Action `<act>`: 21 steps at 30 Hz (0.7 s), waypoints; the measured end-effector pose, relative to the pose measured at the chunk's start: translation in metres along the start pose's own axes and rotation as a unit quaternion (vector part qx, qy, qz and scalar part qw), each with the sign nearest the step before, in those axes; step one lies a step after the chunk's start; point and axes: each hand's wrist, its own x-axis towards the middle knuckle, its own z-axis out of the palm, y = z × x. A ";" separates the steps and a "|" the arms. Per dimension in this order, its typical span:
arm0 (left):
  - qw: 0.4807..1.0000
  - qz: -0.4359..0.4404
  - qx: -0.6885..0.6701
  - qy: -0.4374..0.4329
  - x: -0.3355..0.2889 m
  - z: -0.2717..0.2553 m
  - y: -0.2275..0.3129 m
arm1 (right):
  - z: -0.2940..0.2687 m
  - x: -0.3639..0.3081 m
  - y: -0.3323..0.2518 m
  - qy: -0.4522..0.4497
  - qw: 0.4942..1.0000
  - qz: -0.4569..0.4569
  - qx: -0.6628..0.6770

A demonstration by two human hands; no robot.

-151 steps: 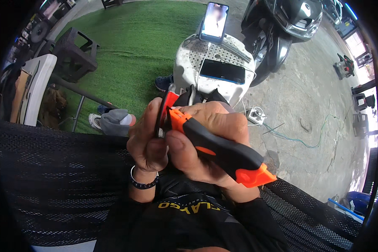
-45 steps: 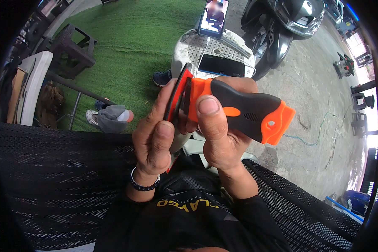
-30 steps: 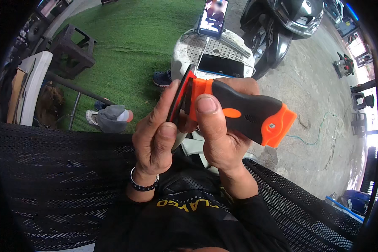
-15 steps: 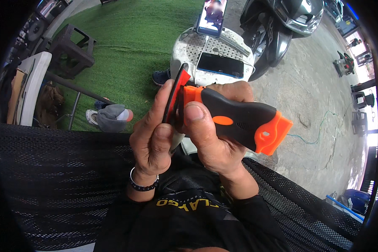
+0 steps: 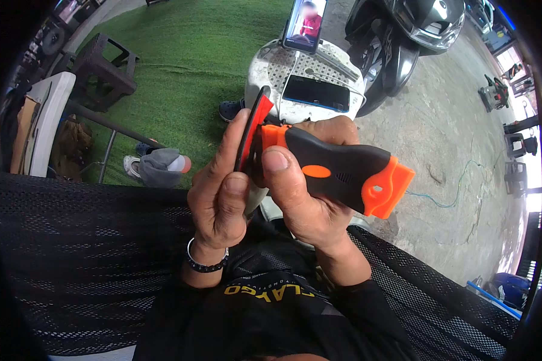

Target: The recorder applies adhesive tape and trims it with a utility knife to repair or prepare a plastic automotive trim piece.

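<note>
My right hand (image 5: 304,204) is wrapped round the black and orange handle of a hand scraper (image 5: 342,161), with the thumb pressed along its orange front end. The wider orange butt of the scraper points to the right and slightly down. In my left hand (image 5: 218,192) stands a thin, curved black piece with a red inner face (image 5: 256,129), seen almost edge-on between fingers and thumb. The scraper's front end meets the red side or lies very close to it. My fingers and the piece hide the exact contact.
Ahead is a white perforated stool (image 5: 271,66) bearing a dark phone (image 5: 316,94), cables and a propped-up phone (image 5: 304,27) with a lit screen. A motorcycle (image 5: 397,48) stands beyond it at right. Left are a dark plastic stool (image 5: 105,69) and a white board (image 5: 51,120).
The scraper's butt end has shifted slightly left and up. The curved piece has risen a little, and both hands keep their holds. The picture on the propped-up phone differs.
</note>
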 end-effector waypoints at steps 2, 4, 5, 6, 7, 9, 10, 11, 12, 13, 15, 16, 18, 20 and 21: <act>1.000 -0.005 -0.004 -0.007 0.001 -0.001 0.002 | -0.002 0.000 0.000 -0.016 1.000 -0.007 -0.001; 1.000 -0.010 -0.008 -0.014 0.001 -0.002 0.004 | -0.001 -0.001 -0.001 -0.013 1.000 -0.010 -0.016; 1.000 -0.020 -0.016 -0.011 0.001 -0.002 0.005 | -0.001 -0.001 -0.001 -0.010 0.999 -0.013 -0.032; 0.999 -0.031 -0.024 -0.008 0.001 -0.002 0.006 | 0.000 0.000 0.000 -0.010 0.999 -0.013 -0.031; 0.999 -0.030 -0.026 -0.010 0.001 -0.001 0.006 | 0.000 0.000 0.002 0.006 0.998 -0.039 -0.050; 0.997 -0.066 -0.034 -0.006 -0.001 0.001 0.007 | 0.000 -0.002 0.000 0.027 0.997 -0.033 -0.062; 0.997 -0.065 -0.035 -0.008 -0.001 0.001 0.007 | -0.001 -0.001 0.000 0.028 0.997 -0.033 -0.062; 0.997 -0.074 -0.005 -0.005 -0.001 0.002 0.008 | -0.001 0.000 -0.002 0.019 0.995 -0.056 -0.083; 0.996 -0.082 0.024 -0.003 -0.001 0.003 0.009 | -0.002 0.001 -0.002 0.010 0.991 -0.079 -0.103; 0.996 -0.081 0.025 -0.004 -0.002 0.002 0.010 | -0.001 0.001 0.004 0.017 0.986 -0.123 -0.113; 0.992 -0.125 0.023 -0.012 -0.004 0.000 0.010 | 0.000 -0.002 0.004 0.019 0.989 -0.109 -0.102; 0.992 -0.125 0.024 -0.011 -0.003 0.002 0.011 | 0.001 -0.003 0.003 0.018 0.991 -0.096 -0.093; 0.994 -0.103 0.028 0.022 -0.001 0.007 0.015 | 0.000 -0.002 0.003 0.018 0.990 -0.108 -0.088; 0.995 -0.096 0.039 0.003 0.001 0.006 0.018 | -0.003 -0.001 0.001 0.021 0.988 -0.120 -0.090; 0.995 -0.088 0.053 -0.013 0.002 0.006 0.019 | -0.005 0.000 0.000 0.031 0.987 -0.135 -0.085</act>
